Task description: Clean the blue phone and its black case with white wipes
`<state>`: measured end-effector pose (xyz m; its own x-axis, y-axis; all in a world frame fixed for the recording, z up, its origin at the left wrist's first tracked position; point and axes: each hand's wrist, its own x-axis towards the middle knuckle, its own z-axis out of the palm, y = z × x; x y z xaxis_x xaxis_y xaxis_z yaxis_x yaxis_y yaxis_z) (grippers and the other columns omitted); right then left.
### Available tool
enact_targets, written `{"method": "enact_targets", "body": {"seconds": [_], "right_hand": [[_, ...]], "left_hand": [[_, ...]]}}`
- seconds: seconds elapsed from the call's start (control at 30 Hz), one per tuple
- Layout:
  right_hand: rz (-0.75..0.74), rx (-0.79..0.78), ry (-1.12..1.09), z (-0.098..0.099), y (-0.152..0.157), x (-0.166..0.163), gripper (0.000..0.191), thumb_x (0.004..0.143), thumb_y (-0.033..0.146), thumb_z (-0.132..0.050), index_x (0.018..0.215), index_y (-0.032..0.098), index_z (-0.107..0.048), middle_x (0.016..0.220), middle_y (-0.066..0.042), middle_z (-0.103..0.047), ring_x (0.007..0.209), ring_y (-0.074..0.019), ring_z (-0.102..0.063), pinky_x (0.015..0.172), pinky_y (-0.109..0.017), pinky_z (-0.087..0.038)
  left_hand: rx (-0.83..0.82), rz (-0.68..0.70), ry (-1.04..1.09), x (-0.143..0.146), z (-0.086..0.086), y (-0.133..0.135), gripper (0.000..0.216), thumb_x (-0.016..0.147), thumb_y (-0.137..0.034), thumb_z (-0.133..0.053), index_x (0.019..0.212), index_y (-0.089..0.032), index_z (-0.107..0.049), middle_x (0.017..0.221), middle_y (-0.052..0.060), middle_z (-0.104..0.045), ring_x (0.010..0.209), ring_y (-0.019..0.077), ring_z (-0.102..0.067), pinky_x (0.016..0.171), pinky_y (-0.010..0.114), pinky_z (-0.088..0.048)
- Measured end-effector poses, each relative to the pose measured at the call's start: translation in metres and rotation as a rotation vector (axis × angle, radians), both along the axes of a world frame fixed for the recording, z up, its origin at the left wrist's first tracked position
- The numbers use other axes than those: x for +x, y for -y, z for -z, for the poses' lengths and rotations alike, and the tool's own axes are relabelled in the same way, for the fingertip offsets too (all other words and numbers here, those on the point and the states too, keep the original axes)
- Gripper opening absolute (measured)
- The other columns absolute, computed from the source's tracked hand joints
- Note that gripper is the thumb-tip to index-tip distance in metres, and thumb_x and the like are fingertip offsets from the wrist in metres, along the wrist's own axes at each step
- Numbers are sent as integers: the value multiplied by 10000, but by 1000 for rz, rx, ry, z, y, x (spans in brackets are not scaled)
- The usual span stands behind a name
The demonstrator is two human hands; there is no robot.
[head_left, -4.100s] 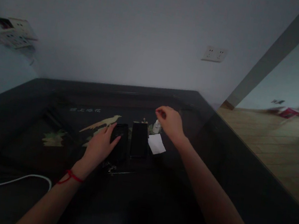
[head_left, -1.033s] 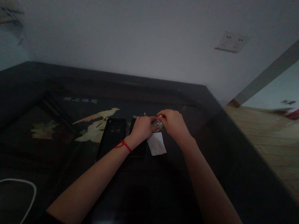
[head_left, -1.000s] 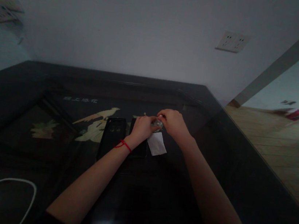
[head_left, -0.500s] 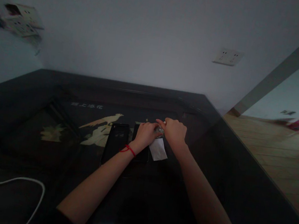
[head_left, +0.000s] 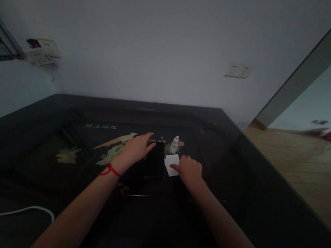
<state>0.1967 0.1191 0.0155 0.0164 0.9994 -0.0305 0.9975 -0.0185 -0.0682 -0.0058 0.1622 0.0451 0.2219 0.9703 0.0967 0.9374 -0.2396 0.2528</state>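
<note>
My left hand [head_left: 136,148] reaches over the left edge of a black phone [head_left: 155,163] lying flat on the dark table. Its fingers are stretched and apart, the thumb near the phone's upper left. The phone case seen earlier is mostly hidden under this hand and wrist. To the right of the phone lies a small folded white cloth or paper [head_left: 172,162]. My right hand [head_left: 190,170] is closed at its right edge, thumb over it and fingers curled. Behind the white piece stands a small clear dropper bottle [head_left: 174,146] with a white cap, touched by neither hand.
The glossy dark table [head_left: 218,228] carries a bird and flower picture [head_left: 112,149]. A white cable [head_left: 29,207] curves across the lower left. Against the far side rises a pale wall [head_left: 151,49] with a socket [head_left: 238,70]. Wooden floor [head_left: 288,164] lies right of the table.
Both hands have let go of the bottle, which now stands upright on the table. My left hand has moved left over the phone; my right hand has come down to the white piece.
</note>
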Motion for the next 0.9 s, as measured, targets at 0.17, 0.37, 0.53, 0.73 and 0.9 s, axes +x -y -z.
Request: {"method": "enact_targets", "body": {"seconds": [0.17, 0.37, 0.53, 0.73, 0.9], "right_hand": [[28, -16, -98, 6, -11, -16, 435, 764, 381, -739, 1036, 58, -638, 1030, -264, -653, 971, -345, -649, 761, -391, -502], [21, -33, -327, 18, -19, -1, 503, 674, 327, -795, 1063, 114, -557, 1070, -202, -636, 1030, -334, -610, 789, -401, -472], [49, 1, -643, 31, -14, 10, 437, 654, 196, -737, 1023, 191, -502, 846, -32, -643, 785, -216, -638, 665, -317, -472], [36, 77, -1055, 19, -7, 15, 470, 632, 245, -717, 1029, 180, -473, 773, -5, -623, 686, -192, -639, 575, -299, -503], [-82, 154, -1260, -16, -1, 7, 378, 611, 331, -750, 906, 182, -567, 800, -32, -658, 727, -197, -636, 615, -319, -508]], "left_hand": [[-128, -258, -157, -64, 19, 39, 448, 877, -420, -480, 1195, -107, -522, 996, 206, -686, 905, 312, -670, 772, 401, -490], [-194, -236, -70, -71, 46, 56, 567, 871, -314, -481, 1385, -106, -362, 985, 144, -699, 926, 279, -666, 805, 372, -497], [-151, -269, 144, -73, 44, 48, 512, 848, -178, -418, 1338, -30, -446, 1075, 180, -673, 1034, 280, -630, 945, 396, -449], [-51, -335, 517, -80, 38, 52, 439, 875, -225, -360, 1248, -78, -537, 1313, 161, -555, 1239, 273, -493, 1064, 416, -358], [-213, -306, 864, -48, 32, 81, 456, 862, -317, -467, 1298, -188, -490, 1129, 91, -668, 867, 211, -669, 742, 341, -550]]}}
